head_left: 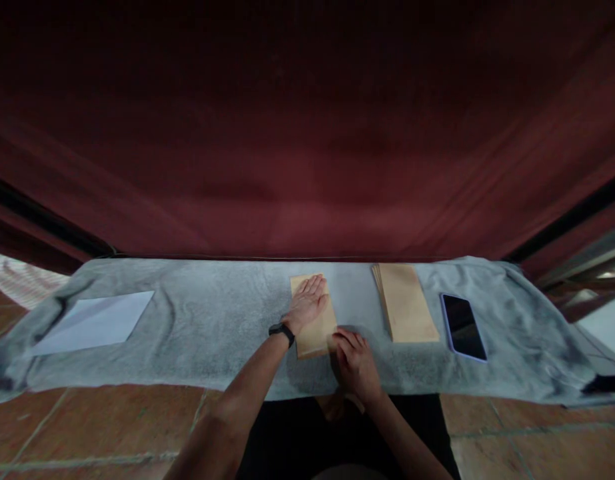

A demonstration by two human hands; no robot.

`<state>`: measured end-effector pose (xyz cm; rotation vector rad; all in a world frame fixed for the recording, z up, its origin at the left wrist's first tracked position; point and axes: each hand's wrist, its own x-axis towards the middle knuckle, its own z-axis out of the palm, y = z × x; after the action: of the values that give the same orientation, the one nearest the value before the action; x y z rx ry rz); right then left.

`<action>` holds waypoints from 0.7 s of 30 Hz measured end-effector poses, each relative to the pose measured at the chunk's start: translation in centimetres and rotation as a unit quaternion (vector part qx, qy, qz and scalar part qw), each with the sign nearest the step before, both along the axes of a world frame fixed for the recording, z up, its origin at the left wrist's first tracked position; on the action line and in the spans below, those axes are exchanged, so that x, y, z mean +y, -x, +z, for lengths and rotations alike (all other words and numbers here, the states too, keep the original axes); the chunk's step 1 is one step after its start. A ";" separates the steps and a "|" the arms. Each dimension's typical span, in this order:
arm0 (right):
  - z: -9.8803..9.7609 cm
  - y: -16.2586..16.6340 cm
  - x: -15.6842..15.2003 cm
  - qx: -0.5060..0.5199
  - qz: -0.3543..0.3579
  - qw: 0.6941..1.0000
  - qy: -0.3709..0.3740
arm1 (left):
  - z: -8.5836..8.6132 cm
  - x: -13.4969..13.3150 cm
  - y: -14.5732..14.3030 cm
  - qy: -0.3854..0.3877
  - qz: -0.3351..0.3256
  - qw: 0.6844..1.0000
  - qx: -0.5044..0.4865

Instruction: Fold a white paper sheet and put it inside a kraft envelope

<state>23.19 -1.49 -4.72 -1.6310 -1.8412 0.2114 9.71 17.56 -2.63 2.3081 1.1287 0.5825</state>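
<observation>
A brown envelope (pixel 321 330) lies on a grey cloth (pixel 212 333) in front of me. My left hand (pixel 307 303), with a black band on its wrist, lies flat on top of the envelope, fingers stretched out together. My right hand (pixel 354 360) rests at the envelope's near right corner, fingers curled down against its edge; whether they pinch the paper I cannot tell.
A stack of several brown envelopes (pixel 406 303) lies to the right, and beyond it a dark phone (pixel 463 327). White paper sheets (pixel 94 321) lie at the far left of the cloth. A dark red curtain (pixel 307 133) hangs behind; tiled floor (pixel 87 427) is below.
</observation>
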 end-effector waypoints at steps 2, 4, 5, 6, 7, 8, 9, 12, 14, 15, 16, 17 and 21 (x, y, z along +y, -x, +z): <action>-0.1 0.1 0.1 -0.004 0.000 1.000 -0.002 | -0.2 -0.6 0.1 0.011 -0.007 1.000 -0.026; -0.3 0.2 0.2 -0.002 -0.005 1.000 -0.001 | -0.4 -1.4 0.2 0.012 -0.013 0.997 -0.072; -0.4 0.2 0.3 0.001 -0.008 1.000 0.000 | -0.4 -1.8 0.3 0.008 -0.015 0.995 -0.100; -0.5 0.2 0.3 0.006 -0.009 1.000 0.001 | -0.4 -2.2 0.4 0.004 -0.016 0.992 -0.128; -0.6 0.2 0.3 0.013 -0.010 1.000 0.002 | -0.3 -2.6 0.5 0.001 -0.018 0.988 -0.150; -0.7 0.1 0.3 0.024 -0.009 1.000 0.003 | -0.3 -3.1 0.6 0.002 -0.020 0.986 -0.166; -0.8 0.0 0.3 0.038 -0.008 0.999 0.004 | -0.2 -3.6 0.7 0.007 -0.024 0.984 -0.177; -0.8 -0.5 0.7 0.100 -0.017 0.995 0.002 | 0.1 -5.3 1.0 0.043 -0.034 0.980 -0.190; -0.5 -0.8 1.6 0.135 -0.036 0.990 -0.005 | 0.2 -6.5 1.2 0.060 -0.041 0.979 -0.191; -0.3 -0.9 2.2 0.147 -0.041 0.988 -0.007 | 0.3 -7.1 1.3 0.064 -0.043 0.978 -0.195; -0.2 -1.0 3.0 0.154 -0.039 0.987 -0.007 | 0.4 -7.8 1.5 0.066 -0.045 0.976 -0.202; 0.0 -0.9 3.9 0.158 -0.030 0.987 -0.005 | 0.5 -8.4 1.6 0.066 -0.046 0.974 -0.209; 0.5 -0.2 8.1 0.110 0.058 0.992 0.019 | 1.1 -11.0 2.6 0.028 -0.059 0.971 -0.229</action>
<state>23.40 6.59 -4.17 -1.4630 -1.7719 0.4603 7.15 6.58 -1.57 2.0271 0.7722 0.9618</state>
